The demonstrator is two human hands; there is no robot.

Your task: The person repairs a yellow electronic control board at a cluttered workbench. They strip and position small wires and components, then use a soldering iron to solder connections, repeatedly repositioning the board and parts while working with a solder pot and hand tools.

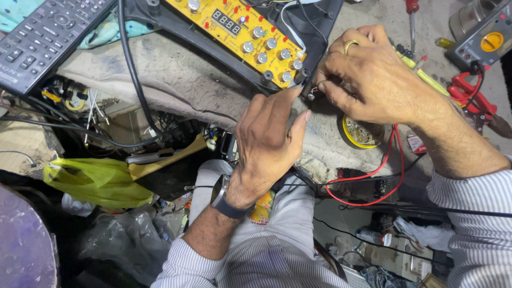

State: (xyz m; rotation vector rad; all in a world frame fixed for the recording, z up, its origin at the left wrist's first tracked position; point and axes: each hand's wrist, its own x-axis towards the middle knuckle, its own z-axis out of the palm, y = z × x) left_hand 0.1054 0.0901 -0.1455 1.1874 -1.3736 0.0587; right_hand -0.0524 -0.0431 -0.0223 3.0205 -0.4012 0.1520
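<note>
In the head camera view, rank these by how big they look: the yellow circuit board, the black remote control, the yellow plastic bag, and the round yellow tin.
1. yellow circuit board and black remote control: look alike, both cut off by the frame edge
2. yellow plastic bag
3. round yellow tin, partly hidden by the right hand

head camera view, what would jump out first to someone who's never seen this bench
The bright yellow circuit board with its row of silver knobs stands out at top centre, in a black frame. Just below its lower right corner, the left hand and the ringed right hand meet over a small metal part. A red wire loops down at right.
</note>
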